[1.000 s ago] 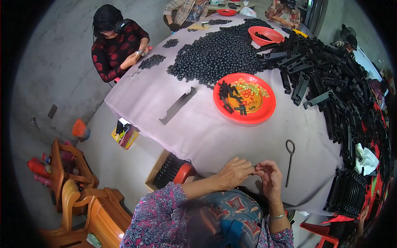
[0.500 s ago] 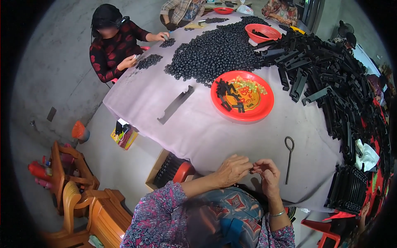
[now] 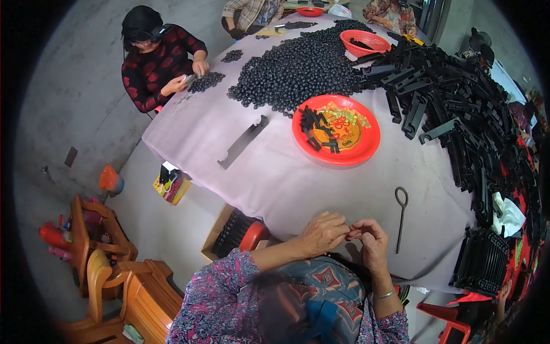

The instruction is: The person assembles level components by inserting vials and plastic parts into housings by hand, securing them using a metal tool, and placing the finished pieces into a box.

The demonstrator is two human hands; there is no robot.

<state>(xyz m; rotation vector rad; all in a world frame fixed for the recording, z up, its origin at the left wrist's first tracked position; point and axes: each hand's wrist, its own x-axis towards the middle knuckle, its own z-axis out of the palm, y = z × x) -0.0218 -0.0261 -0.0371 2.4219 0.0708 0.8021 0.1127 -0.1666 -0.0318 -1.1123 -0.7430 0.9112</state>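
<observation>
My left hand [image 3: 322,234] and my right hand [image 3: 371,243] meet at the fingertips over the near table edge. Both have their fingers bent and pinched together; whatever lies between them is too small to make out. Right of my right hand, a dark metal rod with a looped end [image 3: 400,221] lies on the cloth-covered table [image 3: 321,192]. Beyond my hands stands a red plate [image 3: 366,150], with short black pieces [image 3: 312,120] on its left and small pale yellow-green pieces [image 3: 349,116] at the back. A long, notched dark bar [image 3: 243,142] lies left of the plate.
A heap of round black pieces [image 3: 292,77] covers the far middle. Long black plastic parts [image 3: 435,97] pile up along the right, near a red basket [image 3: 364,45]. Across the left edge, a person [image 3: 157,63] handles small pieces. A box of black parts [image 3: 229,232] stands below the table.
The person across the left edge has brought the farther hand back toward the other, and both are now close together over a small pile. My own hands stay nearly still.
</observation>
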